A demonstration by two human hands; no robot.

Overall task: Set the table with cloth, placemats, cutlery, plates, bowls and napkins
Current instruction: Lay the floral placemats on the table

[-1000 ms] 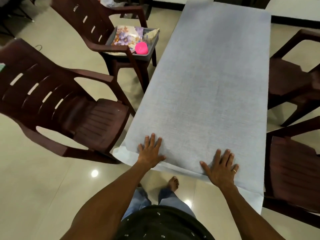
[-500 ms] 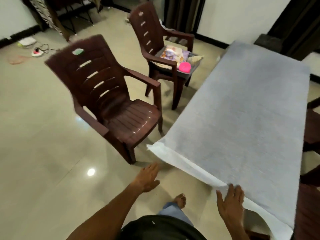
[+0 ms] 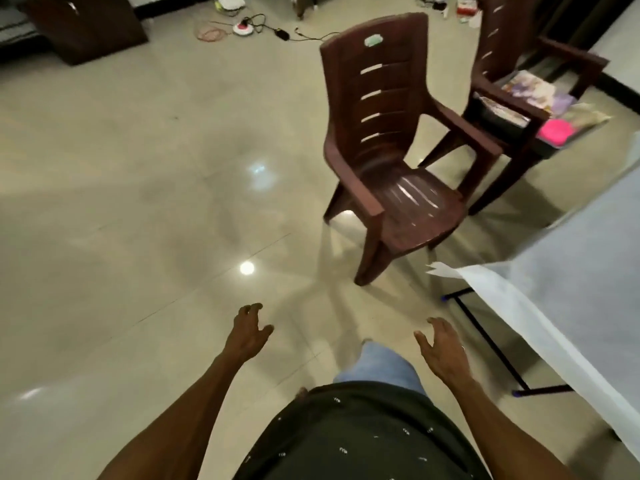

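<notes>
The pale grey cloth (image 3: 585,271) covers the table at the right edge of the view, its white hem hanging over the near end. My left hand (image 3: 247,332) hangs over the floor with fingers curled apart and nothing in it. My right hand (image 3: 441,351) is also free, fingers spread, left of the table's near corner and apart from the cloth. A dark tray (image 3: 509,117) on the far chair holds floral placemats (image 3: 530,86) and a pink item (image 3: 556,131).
A brown plastic chair (image 3: 391,147) stands ahead on the glossy tiled floor (image 3: 138,168). A second brown chair (image 3: 540,57) behind it bears the tray. Cables and a power strip (image 3: 242,27) lie at the far wall. A black table leg (image 3: 485,334) shows under the cloth.
Both hands have come off the cloth and now hang free. My view has swung left, away from the table toward the floor and chairs.
</notes>
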